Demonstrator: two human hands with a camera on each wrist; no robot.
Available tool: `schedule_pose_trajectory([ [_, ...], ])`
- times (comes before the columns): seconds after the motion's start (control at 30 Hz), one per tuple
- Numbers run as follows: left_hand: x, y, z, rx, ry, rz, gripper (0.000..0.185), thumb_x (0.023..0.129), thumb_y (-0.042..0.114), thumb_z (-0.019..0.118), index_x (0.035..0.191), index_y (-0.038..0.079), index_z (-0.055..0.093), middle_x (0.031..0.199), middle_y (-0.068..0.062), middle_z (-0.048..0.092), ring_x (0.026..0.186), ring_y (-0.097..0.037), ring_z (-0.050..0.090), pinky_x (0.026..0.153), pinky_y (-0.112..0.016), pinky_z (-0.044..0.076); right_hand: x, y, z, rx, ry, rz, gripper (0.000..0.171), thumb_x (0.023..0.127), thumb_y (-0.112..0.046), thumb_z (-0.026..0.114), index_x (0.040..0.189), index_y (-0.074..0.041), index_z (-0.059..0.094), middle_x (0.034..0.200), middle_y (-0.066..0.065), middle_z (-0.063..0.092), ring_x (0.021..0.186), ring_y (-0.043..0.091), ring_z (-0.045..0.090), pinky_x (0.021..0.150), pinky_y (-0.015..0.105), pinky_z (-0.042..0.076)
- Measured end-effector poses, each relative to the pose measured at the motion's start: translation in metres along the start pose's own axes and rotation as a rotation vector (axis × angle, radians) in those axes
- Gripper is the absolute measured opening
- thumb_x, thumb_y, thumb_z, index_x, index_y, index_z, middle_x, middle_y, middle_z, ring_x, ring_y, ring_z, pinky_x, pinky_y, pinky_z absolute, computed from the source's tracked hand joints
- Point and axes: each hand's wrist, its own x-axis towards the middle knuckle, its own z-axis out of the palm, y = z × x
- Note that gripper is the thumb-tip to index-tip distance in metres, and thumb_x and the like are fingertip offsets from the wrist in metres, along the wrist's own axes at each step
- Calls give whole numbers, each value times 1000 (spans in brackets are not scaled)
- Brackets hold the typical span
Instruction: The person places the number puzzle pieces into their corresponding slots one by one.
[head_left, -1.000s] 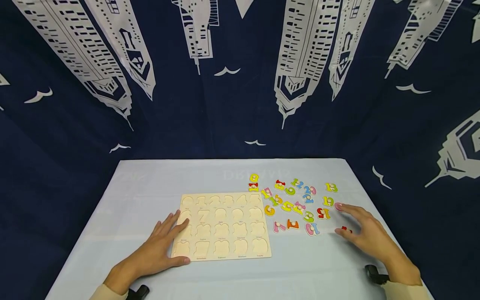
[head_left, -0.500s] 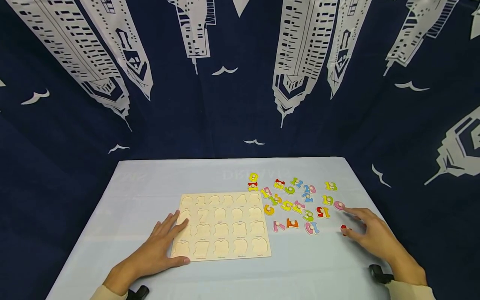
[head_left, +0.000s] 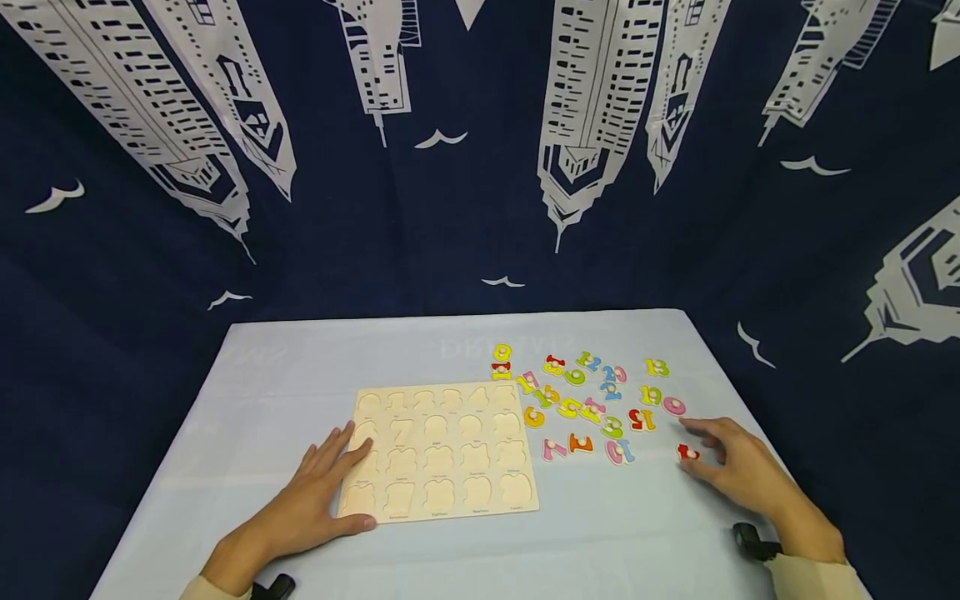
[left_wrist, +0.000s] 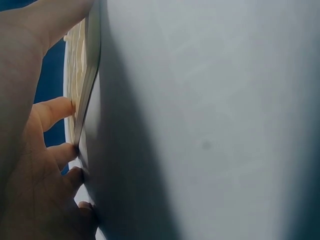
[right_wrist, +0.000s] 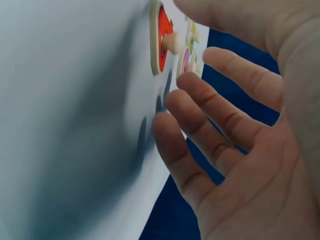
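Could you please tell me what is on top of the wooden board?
The left grip lies over the left side of the wooden board; its visible recesses show bare wood. The fingers hide parts of some leftmost recesses, which cannot be seen.

Captions (head_left: 439, 515) along the bottom row of your board (head_left: 454, 427) read, left to right, Seventeen, Eighteen, Nineteen, Twenty; the higher captions were too small for you to make out. One second-row recess (head_left: 402, 432) was cut as a 7. Loose numerals to the right: you had a green-and-blue piece (head_left: 588, 361) reading 12, a blue-and-pink piece (head_left: 614, 374) reading 20, a blue piece (head_left: 611, 392) reading 2. Upside down to you: a red-and-orange piece (head_left: 642, 419), 15, and a pink-and-blue piece (head_left: 619, 452), 10. White tablecloth (head_left: 315, 383), beyond the board: faint, inverted lettering (head_left: 463, 349), seemingly DREAMS.
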Motion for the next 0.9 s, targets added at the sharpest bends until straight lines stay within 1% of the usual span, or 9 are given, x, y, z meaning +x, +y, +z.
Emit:
schedule_pose_trajectory([
  [0.1, 0, 0, 1, -10, -1, -7, 116, 87, 79, 90, 179, 20, 49, 196, -18, 21, 180, -54, 20, 139, -86, 19, -3, 4, 0, 2, -14, 0, 65, 90, -20, 101, 148, -5, 76, 117, 10, 75, 97, 19, 62, 75, 22, 52],
  [0.17, 0, 0, 1, -11, -3, -16, 117, 87, 80, 90, 179, 21, 49, 196, -18, 21, 181, -53, 20, 140, -86, 18, -5, 7, 0, 3, -15, -12, 61, 89, -16, 101, 145, -7, 78, 114, 7, 74, 93, 13, 60, 75, 21, 53],
  [0.27, 0, 0, 1, -10, -6, -30, 118, 86, 81, 89, 179, 22, 48, 197, -17, 20, 181, -53, 19, 141, -85, 18, -6, 11, 2, 8, -10, -24, 58, 88, -13, 101, 142, -10, 80, 110, 4, 74, 88, 9, 59, 74, 21, 53],
  [0.5, 1, 2, 0, -14, -5, -31, 118, 86, 80, 89, 179, 21, 48, 197, -17, 19, 181, -53, 18, 141, -85, 17, -7, 10, 7, 40, 52, -63, 45, 89, -4, 99, 132, -11, 86, 103, -1, 72, 81, -1, 56, 71, 20, 54],
  [0.57, 1, 2, 0, -13, -2, -27, 117, 86, 79, 90, 179, 20, 48, 197, -18, 19, 181, -53, 18, 141, -85, 17, -6, 9, 7, 48, 49, -63, 41, 90, -2, 98, 128, -13, 87, 101, -1, 71, 79, -2, 55, 69, 20, 52],
  [0.73, 0, 1, 0, -8, 3, -6, 117, 87, 79, 90, 178, 19, 49, 196, -19, 21, 180, -55, 20, 140, -86, 18, -3, 6, 8, 49, 9, -23, 29, 95, -4, 94, 121, -16, 89, 101, -1, 69, 79, 0, 51, 68, 21, 47],
  [0.9, 0, 1, 0, -2, 7, 8, 117, 87, 78, 90, 178, 18, 49, 195, -21, 22, 179, -56, 22, 139, -87, 19, -2, 3, 10, 44, 19, -32, 22, 97, -6, 94, 115, -19, 90, 99, -2, 71, 78, 0, 51, 67, 21, 47],
])
